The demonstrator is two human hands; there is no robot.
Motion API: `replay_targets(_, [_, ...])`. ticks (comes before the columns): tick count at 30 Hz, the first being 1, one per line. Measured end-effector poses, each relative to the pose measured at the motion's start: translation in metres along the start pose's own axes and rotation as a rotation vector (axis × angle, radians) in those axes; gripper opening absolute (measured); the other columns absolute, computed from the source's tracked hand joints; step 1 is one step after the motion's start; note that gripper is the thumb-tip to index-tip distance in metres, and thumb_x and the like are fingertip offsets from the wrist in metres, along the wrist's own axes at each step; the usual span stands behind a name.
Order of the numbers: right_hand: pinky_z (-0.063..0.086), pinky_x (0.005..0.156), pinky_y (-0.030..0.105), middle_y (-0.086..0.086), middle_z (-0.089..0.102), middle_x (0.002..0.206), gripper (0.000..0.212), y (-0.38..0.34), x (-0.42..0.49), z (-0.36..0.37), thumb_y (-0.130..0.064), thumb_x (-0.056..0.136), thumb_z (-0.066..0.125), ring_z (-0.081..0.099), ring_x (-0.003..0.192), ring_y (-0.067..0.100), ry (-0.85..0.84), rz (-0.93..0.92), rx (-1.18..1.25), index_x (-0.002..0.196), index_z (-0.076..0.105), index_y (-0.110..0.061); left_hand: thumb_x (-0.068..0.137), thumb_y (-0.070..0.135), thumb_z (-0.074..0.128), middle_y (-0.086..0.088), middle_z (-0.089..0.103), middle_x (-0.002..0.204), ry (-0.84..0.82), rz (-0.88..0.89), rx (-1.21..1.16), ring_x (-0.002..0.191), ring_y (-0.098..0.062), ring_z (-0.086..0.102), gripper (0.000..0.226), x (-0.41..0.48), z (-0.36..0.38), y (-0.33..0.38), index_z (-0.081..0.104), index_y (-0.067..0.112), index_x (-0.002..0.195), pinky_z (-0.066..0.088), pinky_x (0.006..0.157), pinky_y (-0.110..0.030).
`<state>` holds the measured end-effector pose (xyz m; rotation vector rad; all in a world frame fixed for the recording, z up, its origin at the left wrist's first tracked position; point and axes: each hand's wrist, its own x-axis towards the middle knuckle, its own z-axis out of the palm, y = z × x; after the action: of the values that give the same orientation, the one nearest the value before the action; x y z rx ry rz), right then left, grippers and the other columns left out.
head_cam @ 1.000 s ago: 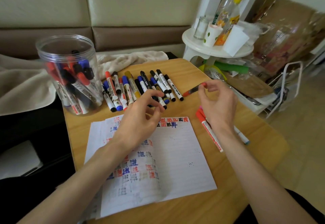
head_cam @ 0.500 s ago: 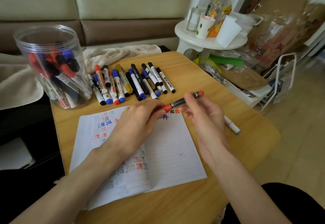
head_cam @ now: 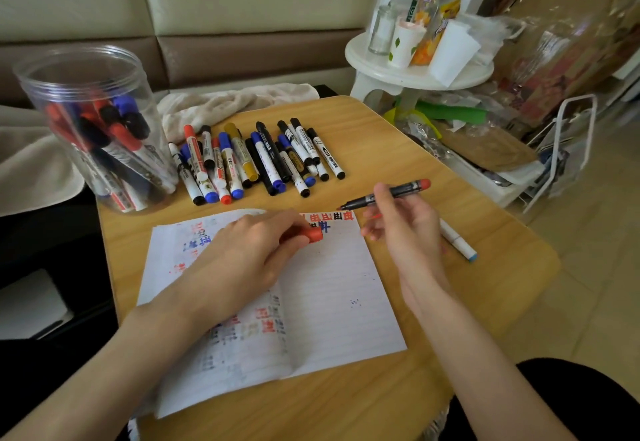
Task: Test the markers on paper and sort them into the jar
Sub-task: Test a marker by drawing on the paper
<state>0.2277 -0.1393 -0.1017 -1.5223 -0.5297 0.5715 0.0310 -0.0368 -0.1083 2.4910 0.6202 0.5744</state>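
Observation:
My right hand (head_cam: pixel 405 232) holds an uncapped red marker (head_cam: pixel 391 193) with a dark barrel, its tip pointing left above the top right corner of the lined paper (head_cam: pixel 329 302). My left hand (head_cam: pixel 252 253) rests on the paper and pinches the marker's red cap (head_cam: pixel 310 234). Red, blue and black test marks run along the paper's top edge and down its left half. Several capped markers (head_cam: pixel 256 160) lie in a row at the back of the wooden table (head_cam: pixel 485 284). A clear plastic jar (head_cam: pixel 90 129) at the back left holds several markers.
A white marker with a light blue end (head_cam: pixel 457 241) lies on the table, partly behind my right hand. A beige cloth (head_cam: pixel 235 101) lies behind the row. Right of the table stand a white stool (head_cam: pixel 415 73) with bottles and cups, and a cluttered white bin (head_cam: pixel 485 170).
The red marker's cap has come off: my left hand pulled it left and down onto the paper, while my right hand keeps the marker body. The camera view shifted slightly.

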Motion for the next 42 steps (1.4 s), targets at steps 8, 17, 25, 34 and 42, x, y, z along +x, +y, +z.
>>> replay_targets(8, [0.050,0.055,0.020,0.000,0.075,0.077,0.010,0.020,0.007,0.010,-0.016,0.097,0.073,0.064,0.056,0.012,-0.026,-0.080,-0.137,0.101,0.066,-0.010,0.098,0.051,0.045,0.019,0.063,0.108,0.009,-0.027,0.052,0.090,-0.009,0.058,0.029,-0.003,0.008,-0.012,0.059,0.040,0.122,0.054,0.083,-0.034])
replay_targets(17, [0.056,0.067,0.025,-0.003,0.073,0.072,0.009,0.031,0.009,0.011,-0.022,0.097,0.072,0.069,0.066,0.013,0.001,-0.200,-0.263,0.088,0.071,-0.024,0.100,0.044,0.052,0.020,0.063,0.112,0.022,0.003,0.088,0.095,-0.004,0.058,0.026,-0.005,0.008,-0.010,0.062,0.034,0.122,0.051,0.092,-0.033])
replay_targets(25, [0.052,0.063,0.019,0.005,0.076,0.081,0.010,0.029,0.008,0.010,-0.025,0.100,0.070,0.070,0.063,0.005,-0.015,-0.199,-0.231,0.093,0.069,-0.017,0.100,0.044,0.053,0.020,0.063,0.109,0.027,0.005,0.102,0.094,-0.005,0.057,0.023,-0.005,0.008,-0.010,0.062,0.035,0.119,0.048,0.094,-0.033])
replay_targets(34, [0.055,0.069,0.017,-0.002,0.076,0.083,0.006,0.032,0.010,0.010,-0.020,0.099,0.072,0.074,0.070,0.012,-0.058,-0.268,-0.265,0.094,0.070,-0.022,0.100,0.044,0.054,0.020,0.063,0.110,0.030,0.016,0.109,0.096,-0.004,0.058,0.023,-0.005,0.009,-0.012,0.063,0.034,0.119,0.049,0.094,-0.035])
replay_targets(42, [0.061,0.073,0.032,-0.003,0.076,0.085,0.012,0.035,0.011,0.009,-0.019,0.099,0.071,0.075,0.072,0.013,-0.019,-0.300,-0.312,0.091,0.068,-0.027,0.099,0.044,0.055,0.020,0.063,0.109,0.023,0.019,0.113,0.097,-0.004,0.058,0.024,-0.005,0.009,-0.013,0.063,0.034,0.119,0.049,0.094,-0.035])
